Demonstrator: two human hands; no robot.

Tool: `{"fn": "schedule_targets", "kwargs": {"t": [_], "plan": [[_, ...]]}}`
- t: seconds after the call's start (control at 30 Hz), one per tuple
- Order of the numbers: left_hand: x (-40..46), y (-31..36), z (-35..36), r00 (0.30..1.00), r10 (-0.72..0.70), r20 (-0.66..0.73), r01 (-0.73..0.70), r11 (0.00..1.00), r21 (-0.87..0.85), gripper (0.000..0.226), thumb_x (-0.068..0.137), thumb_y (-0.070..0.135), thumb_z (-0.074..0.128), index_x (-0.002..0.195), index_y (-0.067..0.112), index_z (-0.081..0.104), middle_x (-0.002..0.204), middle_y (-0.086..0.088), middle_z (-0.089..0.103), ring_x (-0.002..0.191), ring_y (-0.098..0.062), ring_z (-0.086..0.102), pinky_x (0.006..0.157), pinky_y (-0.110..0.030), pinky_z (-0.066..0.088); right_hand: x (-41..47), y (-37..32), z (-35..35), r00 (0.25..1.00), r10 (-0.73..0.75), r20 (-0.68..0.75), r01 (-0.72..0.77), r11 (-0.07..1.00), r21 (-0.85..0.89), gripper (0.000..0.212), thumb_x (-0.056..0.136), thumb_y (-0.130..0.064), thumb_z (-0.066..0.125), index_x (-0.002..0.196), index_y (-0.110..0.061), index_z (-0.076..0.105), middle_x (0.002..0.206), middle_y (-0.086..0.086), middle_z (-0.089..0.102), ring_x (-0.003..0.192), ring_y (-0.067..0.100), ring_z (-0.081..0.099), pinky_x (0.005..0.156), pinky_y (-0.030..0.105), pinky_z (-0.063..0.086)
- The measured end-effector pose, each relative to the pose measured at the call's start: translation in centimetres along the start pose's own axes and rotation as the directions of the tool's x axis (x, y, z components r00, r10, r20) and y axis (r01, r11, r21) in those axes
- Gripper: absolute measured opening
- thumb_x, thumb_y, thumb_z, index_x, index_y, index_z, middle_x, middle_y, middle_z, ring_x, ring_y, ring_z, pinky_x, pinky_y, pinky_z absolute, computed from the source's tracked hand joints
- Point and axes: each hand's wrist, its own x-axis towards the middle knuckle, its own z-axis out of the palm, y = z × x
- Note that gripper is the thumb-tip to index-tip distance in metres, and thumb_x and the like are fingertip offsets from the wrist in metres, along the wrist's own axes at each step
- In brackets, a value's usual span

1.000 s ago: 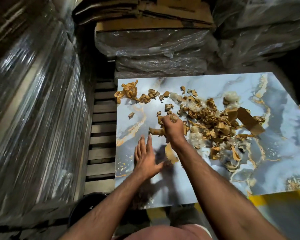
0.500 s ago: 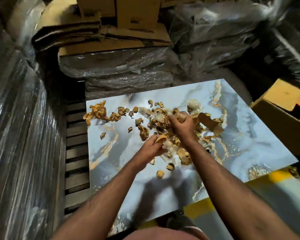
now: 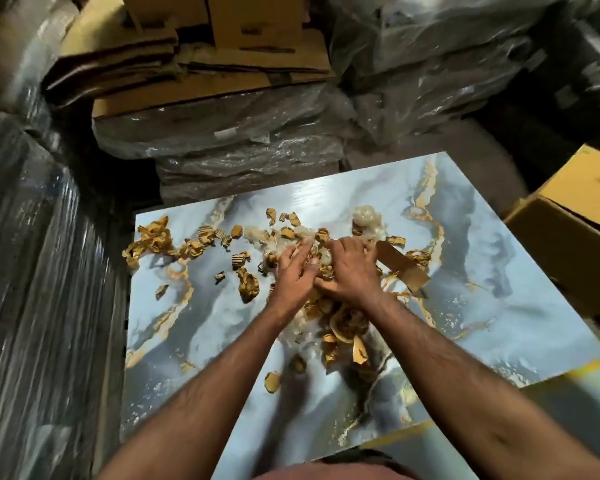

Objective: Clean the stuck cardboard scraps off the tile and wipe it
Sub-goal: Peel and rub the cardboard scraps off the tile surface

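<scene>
- The left hand (image 3: 293,271) lies with its fingers fairly straight and spread on top of the heap of torn brown corrugated cardboard scraps (image 3: 340,320), pressing and raking rather than pinching.
- The right hand (image 3: 349,268) sits just beside it, fingers bent down into the same heap; whether they close on a scrap I cannot tell, as motion blur hides the tips.
- The heap, mixed with crumpled clear plastic film (image 3: 365,216), lies mid-tile; looser bits trail off toward the far left corner.
- The scraps look light, soft and crushable, so they should gather by the handful; any that are stuck will probably tear rather than lift whole and are best picked at from a free edge.
- A larger flat cardboard piece (image 3: 400,270) beside the right hand looks stiffer and could be taken by its edge.
- The glossy blue-grey marbled tile with gold veins (image 3: 492,271) underneath is hard, probably slippery and brittle: bits should slide easily, but it should not be levered or knocked.
</scene>
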Motion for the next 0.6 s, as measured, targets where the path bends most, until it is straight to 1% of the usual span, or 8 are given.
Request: {"fn": "schedule_targets", "kwargs": {"t": [0.07,0.17,0.23,0.33,0.37,0.43,0.53,0.6], "plan": [[0.8,-0.5,0.9,0.999,0.026,0.035,-0.03,0.99,0.137,0.048,0.096,0.046,0.048,0.143,0.046,0.039,0.163,0.003,0.008,0.148,-0.024,0.012,0.117,-0.057,0.023,-0.4,0.6,0.6,0.998,-0.059,0.005,0.058,0.997,0.053,0.096,0.065,-0.078,0.023,0.14,-0.018,0.034,0.133,0.008,0.037,0.13,0.025,0.031,0.113,0.063,0.01],[1.7,-1.3,1.9,0.993,0.04,0.111,-0.079,0.927,0.368,0.065,0.083,0.055,0.044,0.146,0.05,0.029,0.165,0.002,0.004,0.151,-0.026,-0.002,0.118,-0.062,0.009,-0.2,1.8,1.3,0.991,-0.131,0.03,0.127,0.985,0.114,0.099,0.065,-0.069,0.023,0.145,-0.011,0.028,0.142,0.009,0.034,0.136,0.026,0.025,0.116,0.06,-0.004],[2.1,-1.7,2.2,0.99,0.026,0.135,-0.084,0.892,0.445,0.067,0.082,0.055,0.041,0.146,0.052,0.021,0.165,0.003,0.005,0.151,-0.026,-0.008,0.117,-0.063,0.003,-0.2,2.7,2.0,0.98,-0.185,0.068,0.171,0.97,0.174,0.101,0.072,-0.068,0.028,0.152,-0.01,0.014,0.152,0.011,0.028,0.142,0.028,0.022,0.119,0.059,-0.002],[2.3,-2.3,2.3,0.991,0.018,0.132,-0.084,0.853,0.514,0.06,0.091,0.053,0.043,0.147,0.05,0.021,0.164,0.004,0.008,0.151,-0.027,-0.004,0.116,-0.066,0.009,-1.1,4.1,2.9,0.965,-0.256,0.052,0.219,0.902,0.373,0.094,0.082,-0.063,0.038,0.155,-0.018,0.0,0.161,0.01,0.018,0.148,0.027,0.016,0.121,0.056,0.007],[2.3,-2.5,2.3,0.991,0.022,0.133,-0.091,0.839,0.536,0.058,0.095,0.05,0.046,0.147,0.05,0.022,0.164,0.004,0.007,0.151,-0.028,-0.002,0.116,-0.066,0.011,-1.6,4.5,2.7,0.968,-0.246,0.042,0.202,0.87,0.45,0.089,0.085,-0.058,0.039,0.155,-0.021,0.0,0.162,0.009,0.018,0.149,0.026,0.015,0.122,0.054,0.009],[2.0,-3.1,2.3,0.99,0.038,0.137,-0.112,0.802,0.587,0.059,0.097,0.048,0.047,0.148,0.054,0.016,0.165,0.005,0.003,0.151,-0.028,0.001,0.116,-0.065,0.014,-2.3,5.2,2.4,0.978,-0.209,0.021,0.162,0.817,0.553,0.077,0.09,-0.045,0.043,0.155,-0.02,0.009,0.163,0.007,0.017,0.151,0.022,0.01,0.123,0.049,0.012],[1.6,-3.5,3.0,0.992,0.014,0.126,-0.095,0.745,0.66,0.062,0.097,0.053,0.044,0.147,0.056,0.007,0.165,0.003,-0.005,0.151,-0.029,0.0,0.116,-0.064,0.014,-2.6,6.1,2.7,0.974,-0.212,-0.078,0.22,0.813,0.539,0.067,0.091,-0.029,0.046,0.154,-0.015,0.029,0.166,0.0,0.005,0.152,0.014,-0.003,0.123,0.038,0.005],[1.4,-2.9,3.9,0.995,-0.028,0.1,-0.049,0.724,0.688,0.062,0.097,0.053,0.044,0.148,0.055,0.008,0.165,0.001,-0.007,0.151,-0.029,-0.002,0.118,-0.061,0.013,-2.9,6.4,3.2,0.969,-0.218,-0.118,0.248,0.828,0.502,0.066,0.092,-0.023,0.05,0.154,-0.015,0.031,0.166,-0.003,-0.003,0.152,0.013,-0.005,0.118,0.027,-0.001]]}}
